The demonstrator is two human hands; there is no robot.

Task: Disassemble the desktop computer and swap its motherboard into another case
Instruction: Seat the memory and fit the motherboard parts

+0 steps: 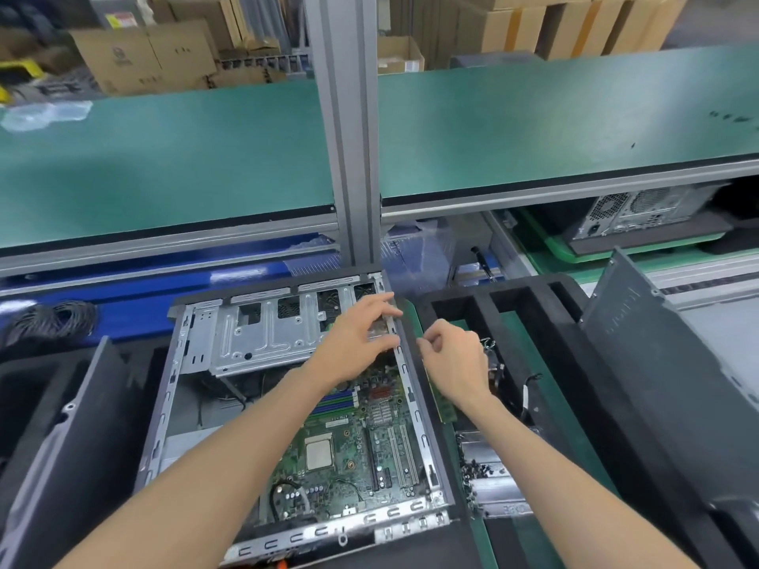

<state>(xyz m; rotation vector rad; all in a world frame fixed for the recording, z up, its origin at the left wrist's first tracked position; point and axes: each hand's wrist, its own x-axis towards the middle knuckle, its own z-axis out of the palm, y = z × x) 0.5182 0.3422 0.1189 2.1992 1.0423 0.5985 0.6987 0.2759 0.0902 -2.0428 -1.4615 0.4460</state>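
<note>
The green board lies flat in the bottom of the open computer box, so I can reach it from above. It is bumpy with little parts, and a shiny square chip sits in its middle. The box has thin, hard gray metal walls with small slots.

My left hand reaches to the far right corner of the box. Its fingers are spread and nearly straight, lying on the metal edge there. I think it steadies the box or feels for a catch. My right hand is just outside the right wall. Its fingers are curled with finger and thumb close, but I cannot tell if they pinch anything.

A silver metal cage fills the far end of the box. Beside the box, soft black foam makes pockets for loose parts. All of this rests on a green mat.
</note>
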